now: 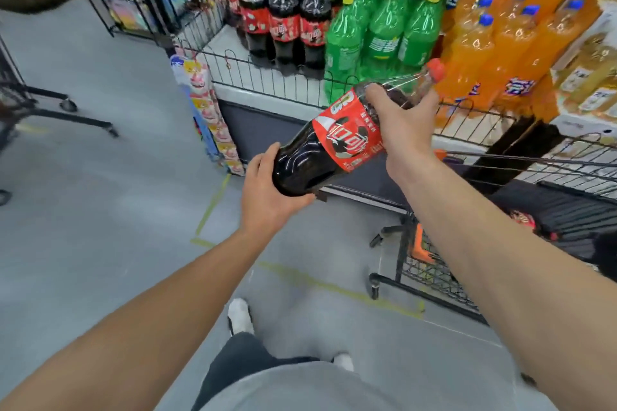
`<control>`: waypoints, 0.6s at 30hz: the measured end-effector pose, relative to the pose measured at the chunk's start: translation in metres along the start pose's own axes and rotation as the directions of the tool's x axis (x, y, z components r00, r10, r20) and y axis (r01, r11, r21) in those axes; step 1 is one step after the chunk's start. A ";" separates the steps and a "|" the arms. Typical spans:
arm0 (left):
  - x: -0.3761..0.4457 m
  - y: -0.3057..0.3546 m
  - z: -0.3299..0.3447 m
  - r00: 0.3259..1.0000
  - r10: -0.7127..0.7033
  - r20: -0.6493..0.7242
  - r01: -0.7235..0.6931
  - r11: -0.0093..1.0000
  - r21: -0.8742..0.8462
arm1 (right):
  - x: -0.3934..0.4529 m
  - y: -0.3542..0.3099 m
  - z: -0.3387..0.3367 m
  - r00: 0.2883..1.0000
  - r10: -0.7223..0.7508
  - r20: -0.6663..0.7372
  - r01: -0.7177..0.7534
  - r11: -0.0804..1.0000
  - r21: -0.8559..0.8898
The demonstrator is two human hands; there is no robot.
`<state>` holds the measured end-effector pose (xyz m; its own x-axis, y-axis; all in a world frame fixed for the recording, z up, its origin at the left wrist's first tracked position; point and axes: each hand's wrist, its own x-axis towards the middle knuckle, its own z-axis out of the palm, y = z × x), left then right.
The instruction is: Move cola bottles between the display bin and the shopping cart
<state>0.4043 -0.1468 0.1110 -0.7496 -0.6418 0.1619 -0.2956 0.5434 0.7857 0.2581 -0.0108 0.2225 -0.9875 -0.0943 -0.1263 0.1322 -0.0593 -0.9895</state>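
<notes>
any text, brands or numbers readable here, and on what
Held cola bottle, red label: large white Chinese-style script, not clearly readable; small print blurred.
Same label, upper edge: big yellow-white characters, maybe digits, unreadable.
Shelf cola bottles: blurred.
Green bottles: blurred.
Orange bottles: blurred.
No text reads with certainty.

Both bare forearms stretched forward, apart at the elbows, coming closer at the wrists. Left hand [267, 190] turned palm up, fingers curled under the base of a cola bottle [337, 140]. Right hand [404, 123] higher, wrapped over its shoulder, thumb on top.
</notes>
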 end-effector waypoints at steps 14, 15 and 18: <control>0.120 -0.166 -0.160 0.996 -0.088 0.016 0.086 0.993 0.084 | -0.008 0.047 0.261 0.995 0.090 0.030 -0.089 0.996 -0.014; 0.131 -0.173 -0.168 0.996 -0.080 0.025 0.078 0.994 0.080 | -0.006 0.048 0.276 0.996 0.090 0.021 -0.089 0.996 -0.015; 0.164 -0.189 -0.188 0.997 -0.065 0.040 0.063 0.997 0.054 | 0.004 0.046 0.313 0.995 0.101 0.015 -0.101 0.995 -0.010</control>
<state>0.4488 -0.4563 0.1018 -0.7521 -0.6534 0.0864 -0.3738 0.5307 0.7607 0.2870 -0.3247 0.1984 -0.9678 -0.1145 -0.2243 0.2301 -0.0399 -0.9723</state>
